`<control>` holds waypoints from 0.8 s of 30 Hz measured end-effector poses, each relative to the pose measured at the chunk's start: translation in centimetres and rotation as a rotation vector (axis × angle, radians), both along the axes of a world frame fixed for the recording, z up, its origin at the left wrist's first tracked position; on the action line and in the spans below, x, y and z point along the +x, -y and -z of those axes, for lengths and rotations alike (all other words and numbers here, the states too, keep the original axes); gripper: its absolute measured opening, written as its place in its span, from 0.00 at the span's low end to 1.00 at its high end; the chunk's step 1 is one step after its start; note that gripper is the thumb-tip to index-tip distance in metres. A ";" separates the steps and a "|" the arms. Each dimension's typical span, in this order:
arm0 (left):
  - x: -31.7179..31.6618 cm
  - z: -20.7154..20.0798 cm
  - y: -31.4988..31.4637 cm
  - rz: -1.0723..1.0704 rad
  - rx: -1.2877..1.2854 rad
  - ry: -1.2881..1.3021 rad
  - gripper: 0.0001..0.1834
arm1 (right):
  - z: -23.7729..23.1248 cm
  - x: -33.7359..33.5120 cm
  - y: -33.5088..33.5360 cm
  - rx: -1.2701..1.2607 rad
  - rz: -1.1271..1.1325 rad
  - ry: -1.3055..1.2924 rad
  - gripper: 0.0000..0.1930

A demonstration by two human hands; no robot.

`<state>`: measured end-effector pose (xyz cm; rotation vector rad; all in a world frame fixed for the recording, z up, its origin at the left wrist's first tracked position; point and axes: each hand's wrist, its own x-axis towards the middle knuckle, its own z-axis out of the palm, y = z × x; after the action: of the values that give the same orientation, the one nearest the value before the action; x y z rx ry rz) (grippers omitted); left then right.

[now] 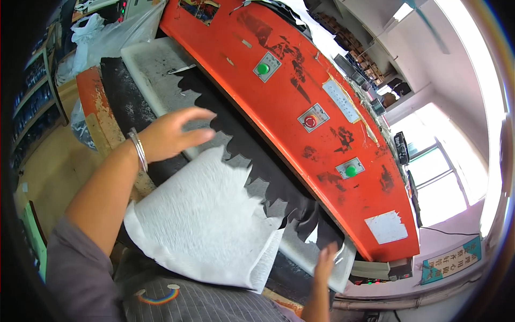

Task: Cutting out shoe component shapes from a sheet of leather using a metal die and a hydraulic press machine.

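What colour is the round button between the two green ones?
The middle button is red; see the head view.

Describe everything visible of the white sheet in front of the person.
The white sheet looks fibrous and flexible, finely streaked, like fabric or leather backing. Its far edge is jagged with pointed notches; its near edge curls, and its lower-right corner looks folded. It lies partly over the pale board and extends toward the striped apron. The left hand is near its top; contact is unclear.
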<state>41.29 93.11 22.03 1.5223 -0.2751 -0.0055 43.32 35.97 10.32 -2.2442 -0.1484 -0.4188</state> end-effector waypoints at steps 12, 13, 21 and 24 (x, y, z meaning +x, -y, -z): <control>-11.7 12.6 -2.9 -0.293 0.461 -0.496 0.47 | -1.3 -12.6 -25.2 0.139 -0.253 -0.776 0.47; -13.3 12.6 -4.5 -0.305 0.451 -0.492 0.47 | -1.8 -13.2 -26.6 0.183 -0.267 -0.788 0.52; -29.9 11.4 -19.5 -0.650 0.390 -0.480 0.43 | -6.2 -18.7 -46.6 -0.267 -0.620 -0.487 0.49; -36.5 12.0 -25.4 -0.832 0.296 -0.511 0.45 | -7.7 -22.1 -55.2 -0.352 -0.780 -0.448 0.48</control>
<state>4.78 118.51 9.99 1.7698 0.8038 0.2291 21.23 91.17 17.97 -2.3321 -0.8696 0.5603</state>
